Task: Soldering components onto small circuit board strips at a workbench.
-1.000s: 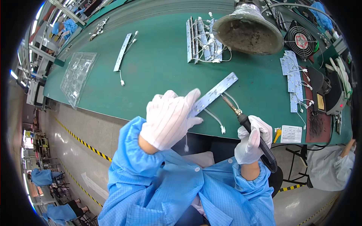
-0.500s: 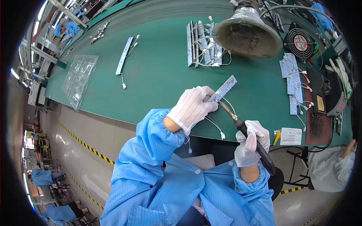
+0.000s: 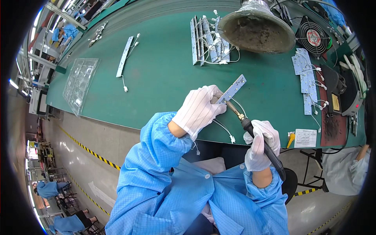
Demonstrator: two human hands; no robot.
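My left hand [image 3: 199,109], in a white striped glove, grips the near end of a narrow LED circuit board [image 3: 235,88] with white wires. The board is held tilted over the green bench, its far end pointing up and right. In my gloved right hand [image 3: 261,145] is a soldering iron [image 3: 247,124] with a black handle, the fingers closed round it. Its metal tip reaches the board close to my left fingertips; whether it touches cannot be made out. A white connector [image 3: 232,139] hangs on a wire below the board.
Several wired boards [image 3: 211,39] lie beside a fume hood [image 3: 256,31]. More boards [image 3: 306,80] overlap at the right, near a soldering station [image 3: 350,98] and a fan [image 3: 312,38]. One board [image 3: 125,56] and a clear plastic tray [image 3: 80,84] lie left. A paper label sheet [image 3: 305,138] sits at the front edge.
The soldering iron's tip has shifted slightly up and left along the board, and my right hand has moved a little with it. My left hand keeps its hold. The whole view has shifted slightly.
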